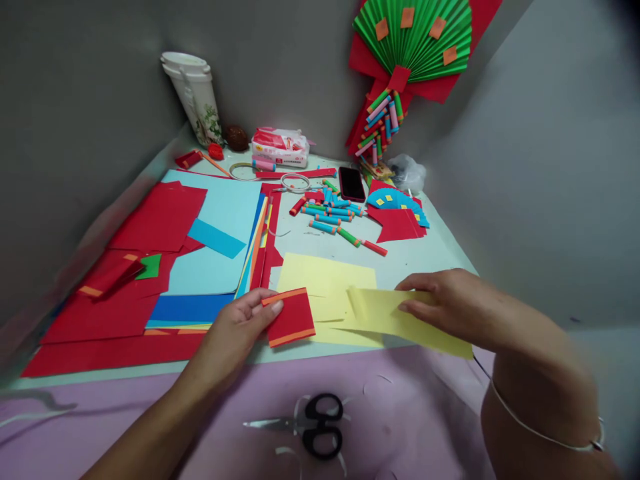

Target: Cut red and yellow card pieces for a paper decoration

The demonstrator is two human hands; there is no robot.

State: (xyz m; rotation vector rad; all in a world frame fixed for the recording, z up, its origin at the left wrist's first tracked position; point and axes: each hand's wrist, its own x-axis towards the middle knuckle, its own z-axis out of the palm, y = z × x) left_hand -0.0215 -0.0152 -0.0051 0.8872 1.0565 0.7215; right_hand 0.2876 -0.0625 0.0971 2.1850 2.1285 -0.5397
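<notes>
Between the thumb and fingers of my left hand [250, 319] is a small red paper piece [291, 319] with orange strips along two opposite edges. My right hand [445, 303] pinches a long yellow paper strip [385, 312], whose left end curls up. Under and behind that strip, more yellow paper [325, 273] lies on the table. Black-handled scissors [320, 427] rest on the pink surface in front of me, blades pointing left, with thin white paper scraps around them.
Red, light blue and dark blue sheets [200, 310] are stacked at left. Several small paper rolls [330, 213] lie mid-table near a phone [351, 183]. Along the back stand a white cup [195, 93] and a tissue pack [281, 147]. A green paper fan [415, 40] hangs on the wall.
</notes>
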